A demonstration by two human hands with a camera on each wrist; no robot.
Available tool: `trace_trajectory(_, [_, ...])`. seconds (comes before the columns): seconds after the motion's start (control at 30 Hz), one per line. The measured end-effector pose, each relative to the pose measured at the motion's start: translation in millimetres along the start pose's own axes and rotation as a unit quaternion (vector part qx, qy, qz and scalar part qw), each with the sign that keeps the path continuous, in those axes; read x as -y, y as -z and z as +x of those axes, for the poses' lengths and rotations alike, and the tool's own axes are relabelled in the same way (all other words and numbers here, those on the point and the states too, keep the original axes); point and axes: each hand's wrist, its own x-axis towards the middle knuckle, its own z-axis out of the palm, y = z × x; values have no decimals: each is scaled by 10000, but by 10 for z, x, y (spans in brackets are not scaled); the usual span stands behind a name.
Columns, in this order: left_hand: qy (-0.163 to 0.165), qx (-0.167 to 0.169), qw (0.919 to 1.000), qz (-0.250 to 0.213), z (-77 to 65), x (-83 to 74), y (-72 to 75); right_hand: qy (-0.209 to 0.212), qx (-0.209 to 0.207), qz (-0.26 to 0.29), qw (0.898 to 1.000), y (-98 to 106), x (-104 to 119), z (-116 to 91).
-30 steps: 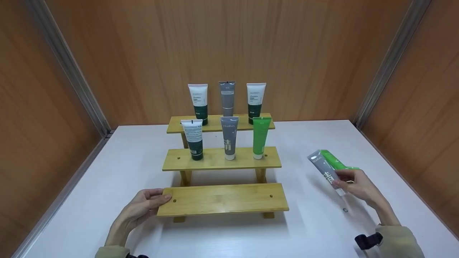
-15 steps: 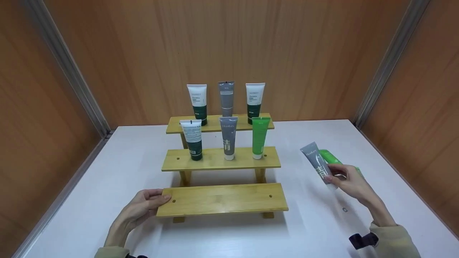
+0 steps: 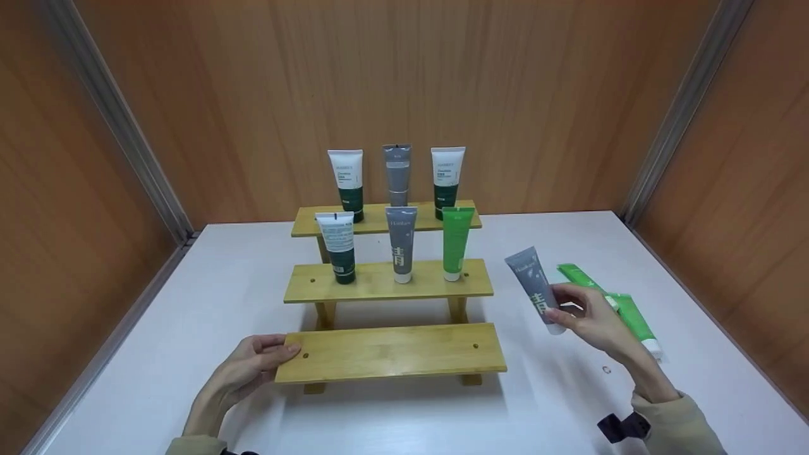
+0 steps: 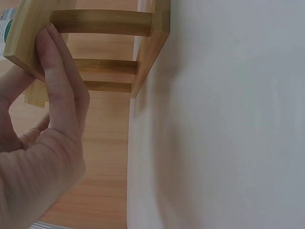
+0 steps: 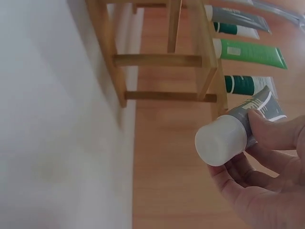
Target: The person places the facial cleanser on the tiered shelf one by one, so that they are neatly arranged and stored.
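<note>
My left hand [image 3: 249, 366] grips the left end of the lowest step of a three-tier bamboo stand [image 3: 392, 354], thumb on top and fingers beneath. Right of the stand, my right hand [image 3: 591, 319] pinches a grey tube [image 3: 531, 281] near its white cap. That tube is held in the air, tilted, cap end down; the right wrist view shows the cap [image 5: 221, 140] close up. On the middle step stand a white-and-green tube [image 3: 340, 246], another grey tube [image 3: 401, 243] and a green tube [image 3: 456, 243], all upright on their caps.
The top step bears two white-and-dark-green tubes [image 3: 347, 183] [image 3: 447, 180] with a grey tube [image 3: 397, 174] between them. Two green tubes [image 3: 584, 278] [image 3: 635, 322] lie on the white table at right, partly behind my right hand. A small ring-like bit [image 3: 607, 370] lies nearby. Wooden panels enclose the back and sides.
My right hand has lifted the grey tube and carried it left, away from the green tubes on the table. My left hand stays on the stand.
</note>
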Motion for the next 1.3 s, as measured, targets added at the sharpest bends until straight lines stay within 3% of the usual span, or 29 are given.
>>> trace_trajectory(0.5, [-41,111,9999,-77,11,14,9,304,439,298,9981,-426,372,98])
trace_trajectory(0.97, [-67,120,9999,-33,-1,17,13,591,1034,901,9888,-854,649,213])
trace_trajectory(1.3, [-9,90,10000,-13,6,8,15,675,1180,1023,9854,-1180,815,324])
